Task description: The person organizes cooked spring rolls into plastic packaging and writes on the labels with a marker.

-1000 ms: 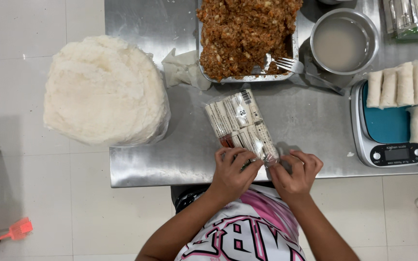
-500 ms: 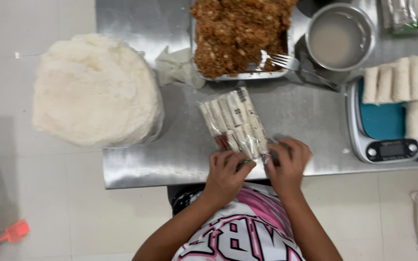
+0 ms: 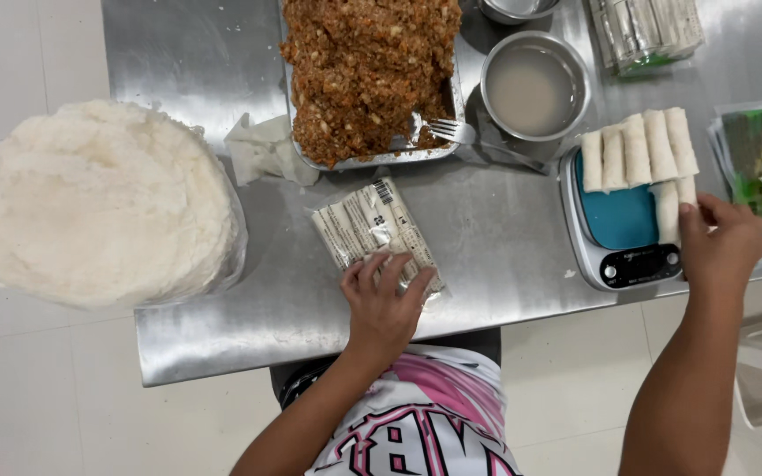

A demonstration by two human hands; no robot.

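Since the earlier frame the right hand (image 3: 723, 240) had left the clear packet of rolls (image 3: 376, 234) and travelled to the right edge of the frame, to the kitchen scale (image 3: 621, 236). There its fingers were curled, the fingertips (image 3: 688, 210) touching the lowest of the white rolls (image 3: 637, 152) lying on the blue scale platform; whether they had closed on that roll could not be told. The left hand (image 3: 384, 302) was at the lower centre, spread flat with fingers apart, pressing on the near end of the packet, which lay tilted on the steel table (image 3: 504, 238) just below the metal tray (image 3: 381, 160) of brown minced filling (image 3: 365, 66). A fork (image 3: 456, 132) rested at the tray's lower right corner, beside a round metal bowl (image 3: 535, 85) of pale liquid. At the left of the frame sat a tall stack of white round wrappers (image 3: 103, 203), overhanging the table edge. More sealed packets (image 3: 650, 31) lay at the upper right.
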